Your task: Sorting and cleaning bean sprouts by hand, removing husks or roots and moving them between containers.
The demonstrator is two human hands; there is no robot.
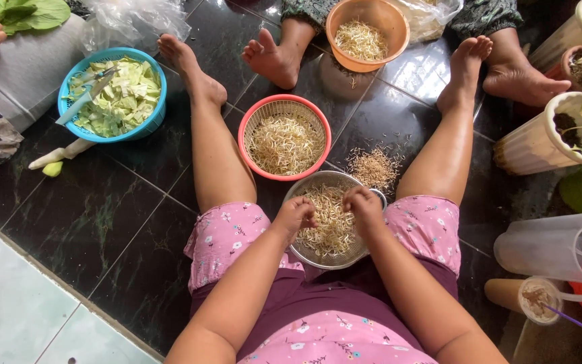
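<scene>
Your left hand [296, 214] and right hand [364, 205] hover over the metal bowl [335, 259]. Both are curled, pinching bean sprouts [328, 226]. The red basket [284, 137] sits just beyond.

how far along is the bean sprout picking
Done: a good layer of sprouts in the red basket, and a pile of trimmings on the floor. In hand: both hands are pinching sprouts over the metal strainer. Left: that strainer looks roughly half full.

Soft bright daylight — tile glare, wide-angle edge bending
</scene>
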